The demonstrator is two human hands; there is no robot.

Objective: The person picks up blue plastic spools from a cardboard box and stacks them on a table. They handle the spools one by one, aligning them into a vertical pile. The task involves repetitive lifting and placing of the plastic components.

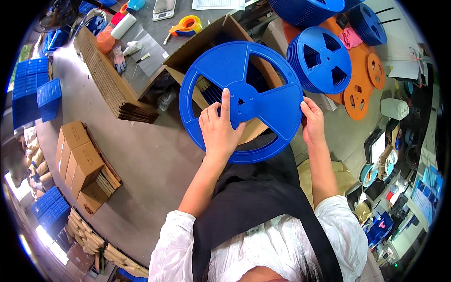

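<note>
A large blue plastic reel (225,66), with wide cut-outs and a small central hole, is held up in front of my apron. My right hand (313,123) pinches its right rim between thumb and fingers. Against the reel's face near the hub lies my left hand (220,129), index finger stretched upward and thumb spread to the side. Behind the reel stands an open cardboard box (206,37); dark blue reel edges show inside it through the cut-outs. The reel hides much of the box.
A stack of blue reels (319,61) stands right of the box, beside orange reels (357,101). Flattened cartons (110,80) lean against the grey table (162,49), which bears a tape dispenser (186,26) and a glove (119,60). Closed cartons (80,155) sit on the floor at left.
</note>
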